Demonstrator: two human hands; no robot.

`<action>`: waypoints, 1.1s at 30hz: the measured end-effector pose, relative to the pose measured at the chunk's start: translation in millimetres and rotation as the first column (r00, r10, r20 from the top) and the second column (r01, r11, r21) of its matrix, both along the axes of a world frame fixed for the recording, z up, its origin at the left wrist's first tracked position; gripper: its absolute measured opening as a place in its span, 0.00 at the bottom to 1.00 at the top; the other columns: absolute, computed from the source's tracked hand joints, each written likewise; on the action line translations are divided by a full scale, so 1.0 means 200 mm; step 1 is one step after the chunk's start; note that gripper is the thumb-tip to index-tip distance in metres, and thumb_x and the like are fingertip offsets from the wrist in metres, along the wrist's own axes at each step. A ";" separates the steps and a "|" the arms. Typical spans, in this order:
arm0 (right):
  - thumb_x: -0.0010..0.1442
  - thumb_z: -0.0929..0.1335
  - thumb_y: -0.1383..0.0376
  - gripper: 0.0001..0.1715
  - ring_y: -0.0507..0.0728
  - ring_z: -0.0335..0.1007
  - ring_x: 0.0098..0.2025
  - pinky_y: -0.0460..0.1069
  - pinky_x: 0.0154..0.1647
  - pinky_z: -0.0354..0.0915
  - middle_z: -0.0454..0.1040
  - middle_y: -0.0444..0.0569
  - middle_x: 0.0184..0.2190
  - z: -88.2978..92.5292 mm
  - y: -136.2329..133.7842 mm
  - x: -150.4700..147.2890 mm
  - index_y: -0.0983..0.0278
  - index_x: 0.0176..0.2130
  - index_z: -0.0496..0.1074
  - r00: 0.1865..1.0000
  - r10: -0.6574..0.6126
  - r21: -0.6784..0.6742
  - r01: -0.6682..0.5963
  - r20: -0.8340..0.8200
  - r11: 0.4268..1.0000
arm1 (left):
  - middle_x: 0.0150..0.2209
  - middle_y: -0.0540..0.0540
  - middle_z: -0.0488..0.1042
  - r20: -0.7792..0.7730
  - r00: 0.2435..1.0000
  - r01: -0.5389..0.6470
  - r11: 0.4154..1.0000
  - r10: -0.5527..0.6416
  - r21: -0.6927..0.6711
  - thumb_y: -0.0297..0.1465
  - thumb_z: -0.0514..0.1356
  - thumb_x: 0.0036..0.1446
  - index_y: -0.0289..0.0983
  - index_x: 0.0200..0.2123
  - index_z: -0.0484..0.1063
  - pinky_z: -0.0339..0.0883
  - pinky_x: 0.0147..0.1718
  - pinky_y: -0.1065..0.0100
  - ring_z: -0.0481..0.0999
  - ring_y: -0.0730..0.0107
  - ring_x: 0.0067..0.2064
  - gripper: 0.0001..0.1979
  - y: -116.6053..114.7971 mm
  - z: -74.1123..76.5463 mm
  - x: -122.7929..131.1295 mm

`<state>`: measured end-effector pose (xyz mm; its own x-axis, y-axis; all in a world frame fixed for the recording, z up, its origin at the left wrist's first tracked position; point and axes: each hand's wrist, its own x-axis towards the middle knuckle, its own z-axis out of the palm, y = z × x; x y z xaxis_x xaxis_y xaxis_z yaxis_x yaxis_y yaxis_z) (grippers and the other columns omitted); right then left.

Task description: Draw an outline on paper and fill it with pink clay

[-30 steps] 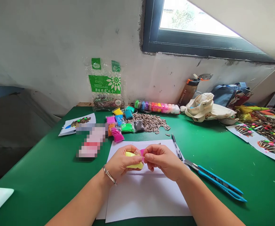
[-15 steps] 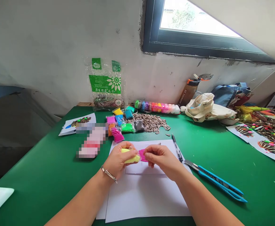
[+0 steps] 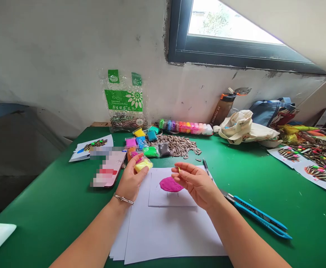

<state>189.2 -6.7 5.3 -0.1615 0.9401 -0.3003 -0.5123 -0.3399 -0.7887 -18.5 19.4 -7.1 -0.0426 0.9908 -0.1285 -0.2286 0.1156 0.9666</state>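
Observation:
My left hand [image 3: 132,176] grips a packet of pale yellow clay [image 3: 143,164] near the pile of coloured clay packets [image 3: 151,151]. Between the thumb and fingertips of my right hand [image 3: 195,182] is a tiny piece of yellow clay [image 3: 179,169]. Below and left of that hand, a flat magenta clay oval [image 3: 170,184] lies on a small white sheet [image 3: 163,200], with short drawn lines under it. The fingers partly cover the oval's right end. Larger white sheets [image 3: 174,234] lie beneath the small one.
Sunflower seeds [image 3: 183,145] are heaped behind the sheets, beside a seed bag [image 3: 125,108]. A phone [image 3: 111,171] lies left. To the right are a pen [image 3: 206,167] and a blue-handled cutter [image 3: 260,216]. A bottle [image 3: 222,109] and cloth bag [image 3: 237,126] stand behind.
My left hand has moved left and up with the yellow packet, away from my right hand. My right hand now holds a small yellow piece apart from it. The magenta oval has come into view.

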 end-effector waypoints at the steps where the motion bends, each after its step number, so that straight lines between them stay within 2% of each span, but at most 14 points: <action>1: 0.48 0.75 0.66 0.19 0.52 0.75 0.34 0.46 0.41 0.70 0.76 0.54 0.39 0.00 0.00 0.00 0.67 0.41 0.72 1.000 0.017 0.004 -0.017 0.011 1.000 | 0.50 0.42 0.71 -0.086 0.996 0.022 0.999 -0.018 0.042 0.34 0.65 0.49 0.41 0.57 0.61 0.68 0.47 0.62 0.73 0.60 0.49 0.31 0.01 -0.02 0.00; 4: 0.51 0.74 0.63 0.17 0.51 0.75 0.31 0.45 0.36 0.71 0.77 0.55 0.37 -0.01 -0.01 -0.01 0.68 0.40 0.73 0.999 0.036 0.028 -0.037 0.039 0.999 | 0.56 0.39 0.66 -0.373 0.928 0.051 0.989 0.003 0.136 0.38 0.63 0.51 0.42 0.60 0.57 0.65 0.51 0.58 0.70 0.56 0.52 0.33 0.01 -0.06 -0.01; 9: 0.51 0.73 0.60 0.14 0.49 0.72 0.26 0.42 0.27 0.69 0.77 0.51 0.29 -0.02 0.00 -0.01 0.69 0.35 0.73 0.998 0.008 0.074 -0.012 0.055 0.997 | 0.57 0.41 0.66 -0.743 0.664 0.154 0.957 0.082 0.244 0.34 0.59 0.54 0.41 0.60 0.58 0.59 0.56 0.57 0.66 0.57 0.57 0.29 0.00 -0.08 0.00; 11: 0.51 0.74 0.61 0.15 0.49 0.73 0.27 0.43 0.29 0.70 0.77 0.51 0.29 -0.02 0.00 -0.02 0.69 0.35 0.73 0.998 -0.041 0.058 0.038 0.056 0.998 | 0.57 0.42 0.67 -0.802 0.584 0.199 0.937 0.123 0.288 0.33 0.58 0.55 0.40 0.59 0.59 0.60 0.56 0.58 0.66 0.58 0.57 0.28 0.00 -0.09 0.00; 14: 0.49 0.74 0.62 0.15 0.51 0.75 0.33 0.45 0.39 0.71 0.77 0.52 0.31 -0.02 0.01 -0.02 0.69 0.35 0.74 0.995 -0.098 0.008 0.098 0.030 0.995 | 0.57 0.41 0.67 -0.845 0.502 0.259 0.900 0.185 0.350 0.31 0.57 0.56 0.38 0.58 0.62 0.59 0.57 0.58 0.65 0.59 0.58 0.25 0.01 -0.12 -0.01; 17: 0.46 0.76 0.65 0.18 0.54 0.75 0.39 0.46 0.46 0.68 0.78 0.53 0.34 -0.02 0.01 -0.02 0.69 0.38 0.73 0.997 -0.080 -0.009 0.081 0.008 0.997 | 0.57 0.38 0.66 -0.873 0.428 0.324 0.862 0.235 0.391 0.30 0.57 0.56 0.36 0.56 0.64 0.58 0.58 0.55 0.61 0.57 0.61 0.23 0.02 -0.15 -0.02; 19: 0.46 0.76 0.65 0.19 0.54 0.75 0.38 0.47 0.45 0.69 0.77 0.53 0.35 -0.03 0.01 -0.02 0.68 0.39 0.73 0.998 -0.046 0.003 0.046 0.031 0.999 | 0.57 0.37 0.66 -0.869 0.402 0.354 0.826 0.288 0.438 0.30 0.57 0.56 0.35 0.55 0.65 0.58 0.58 0.52 0.59 0.54 0.62 0.22 0.01 -0.15 -0.02; 22: 0.49 0.74 0.61 0.18 0.52 0.74 0.31 0.47 0.35 0.69 0.77 0.52 0.34 -0.03 -0.01 -0.03 0.67 0.39 0.73 0.992 -0.004 0.047 -0.002 0.127 0.999 | 0.56 0.37 0.67 -0.798 0.449 0.383 0.721 0.401 0.578 0.29 0.57 0.58 0.35 0.52 0.68 0.57 0.58 0.50 0.57 0.53 0.63 0.18 -0.02 -0.10 0.00; 24: 0.52 0.72 0.58 0.16 0.50 0.70 0.25 0.45 0.27 0.66 0.75 0.49 0.28 -0.02 -0.02 -0.04 0.67 0.36 0.74 0.977 0.001 0.099 -0.023 0.213 0.995 | 0.54 0.39 0.69 -0.727 0.535 0.374 0.651 0.431 0.661 0.28 0.57 0.58 0.37 0.50 0.69 0.57 0.58 0.51 0.59 0.55 0.62 0.16 -0.07 -0.06 0.02; 25: 0.54 0.71 0.57 0.14 0.49 0.67 0.23 0.44 0.23 0.62 0.73 0.47 0.25 -0.02 -0.02 -0.04 0.67 0.34 0.74 0.967 -0.004 0.131 -0.031 0.255 0.991 | 0.53 0.41 0.70 -0.710 0.579 0.375 0.643 0.401 0.668 0.28 0.58 0.58 0.38 0.50 0.70 0.59 0.58 0.52 0.61 0.56 0.60 0.16 -0.09 -0.04 0.04; 26: 0.55 0.70 0.57 0.14 0.48 0.63 0.21 0.44 0.21 0.59 0.71 0.44 0.22 -0.02 -0.02 -0.05 0.67 0.31 0.74 0.955 -0.010 0.166 -0.041 0.297 0.985 | 0.52 0.42 0.71 -0.704 0.623 0.375 0.660 0.341 0.652 0.29 0.58 0.58 0.39 0.51 0.69 0.61 0.57 0.54 0.65 0.58 0.58 0.16 -0.12 -0.02 0.06; 28: 0.56 0.69 0.59 0.14 0.47 0.59 0.21 0.43 0.21 0.56 0.67 0.42 0.19 -0.02 -0.03 -0.06 0.67 0.28 0.74 0.928 -0.021 0.228 -0.070 0.372 0.971 | 0.49 0.43 0.74 -0.677 0.722 0.351 0.767 0.143 0.536 0.31 0.60 0.58 0.39 0.51 0.69 0.68 0.51 0.58 0.72 0.61 0.51 0.17 -0.17 0.01 0.09; 30: 0.55 0.69 0.60 0.10 0.48 0.61 0.24 0.44 0.24 0.59 0.69 0.43 0.21 -0.02 -0.04 -0.08 0.66 0.31 0.75 0.911 -0.015 0.266 -0.104 0.411 0.958 | 0.44 0.44 0.76 -0.559 0.825 0.337 0.869 -0.088 0.361 0.34 0.61 0.56 0.39 0.50 0.70 0.74 0.42 0.63 0.77 0.64 0.42 0.17 -0.20 0.03 0.13; 33: 0.54 0.70 0.62 0.12 0.50 0.64 0.27 0.46 0.28 0.62 0.71 0.43 0.26 -0.02 -0.06 -0.11 0.62 0.40 0.73 0.905 0.001 0.307 -0.145 0.425 0.941 | 0.39 0.46 0.78 -0.306 0.913 0.337 0.922 -0.271 0.189 0.34 0.61 0.56 0.38 0.49 0.70 0.74 0.39 0.66 0.78 0.66 0.38 0.17 -0.21 0.06 0.15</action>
<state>167.7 -19.2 1.7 -0.1630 0.9860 -0.0357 -0.0990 -0.0523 -0.9937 11.7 -22.4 5.6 0.2653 0.9608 0.0800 0.0539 -0.0976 0.9938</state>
